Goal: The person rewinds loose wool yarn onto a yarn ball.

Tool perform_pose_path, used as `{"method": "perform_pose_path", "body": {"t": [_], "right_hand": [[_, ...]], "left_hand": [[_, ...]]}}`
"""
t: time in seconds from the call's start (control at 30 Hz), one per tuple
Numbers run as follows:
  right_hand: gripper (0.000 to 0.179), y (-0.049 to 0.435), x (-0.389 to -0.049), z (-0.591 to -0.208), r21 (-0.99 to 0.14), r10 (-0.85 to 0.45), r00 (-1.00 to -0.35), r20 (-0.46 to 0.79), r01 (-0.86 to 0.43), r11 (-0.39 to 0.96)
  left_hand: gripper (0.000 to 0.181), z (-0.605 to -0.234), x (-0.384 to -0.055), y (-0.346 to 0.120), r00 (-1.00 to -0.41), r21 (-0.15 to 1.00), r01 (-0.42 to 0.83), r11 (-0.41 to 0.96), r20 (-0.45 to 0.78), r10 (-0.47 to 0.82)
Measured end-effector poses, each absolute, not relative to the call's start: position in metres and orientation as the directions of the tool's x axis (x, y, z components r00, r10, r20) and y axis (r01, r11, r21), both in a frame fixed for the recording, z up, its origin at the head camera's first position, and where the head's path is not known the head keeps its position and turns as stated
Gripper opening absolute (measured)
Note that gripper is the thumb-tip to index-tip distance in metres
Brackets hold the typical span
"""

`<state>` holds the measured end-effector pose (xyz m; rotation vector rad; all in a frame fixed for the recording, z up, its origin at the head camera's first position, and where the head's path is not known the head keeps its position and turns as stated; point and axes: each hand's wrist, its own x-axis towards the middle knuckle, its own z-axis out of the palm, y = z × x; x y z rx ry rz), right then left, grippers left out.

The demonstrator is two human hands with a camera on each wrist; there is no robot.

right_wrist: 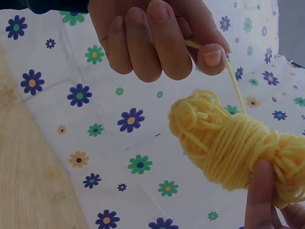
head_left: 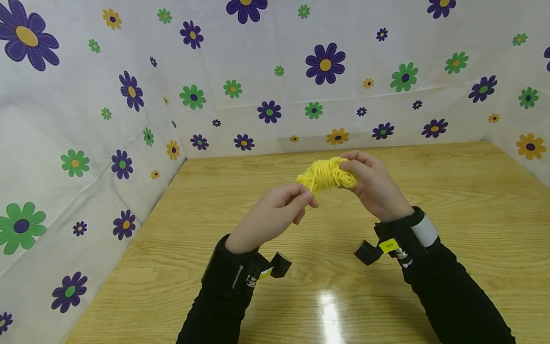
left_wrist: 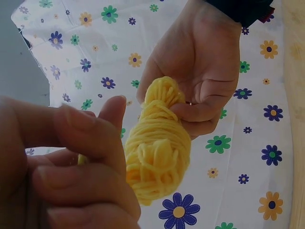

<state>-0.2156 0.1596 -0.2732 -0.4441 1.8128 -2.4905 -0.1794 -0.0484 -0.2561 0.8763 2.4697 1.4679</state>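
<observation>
A yellow skein of yarn (head_left: 326, 174) is held up above the wooden table, wound crosswise round its middle with loops at both ends. My right hand (head_left: 375, 184) grips its right end between thumb and fingers. Just left of the skein, my left hand (head_left: 277, 212) pinches a strand of yarn (right_wrist: 234, 86) that runs taut to the wound middle, as the right wrist view shows. In the left wrist view the skein (left_wrist: 159, 152) is seen end-on, and the left fingers hide most of the pinched strand.
A wooden table (head_left: 193, 267) spreads beneath both hands. Behind it and along its sides hangs a white cloth (head_left: 249, 57) printed with purple, green and orange flowers. Each wrist wears a black strap with a small camera (head_left: 281, 265).
</observation>
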Motion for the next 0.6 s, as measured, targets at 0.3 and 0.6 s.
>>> {"method": "perform_pose_path", "body": {"t": [0.3, 0.6], "right_hand": [[0.011, 0.159, -0.213, -0.272, -0.884, -0.162, -0.955, 0.250, -0.157, -0.441], [0.010, 0.153, -0.207, -0.270, -0.798, -0.158, -0.950, 0.269, -0.128, -0.589]], "left_hand": [[0.024, -0.259, -0.179, -0.044, -0.801, 0.820, 0.456, 0.347, 0.208, 0.562], [0.024, -0.264, -0.182, -0.037, -0.785, 0.818, 0.481, 0.314, 0.244, 0.569]]}}
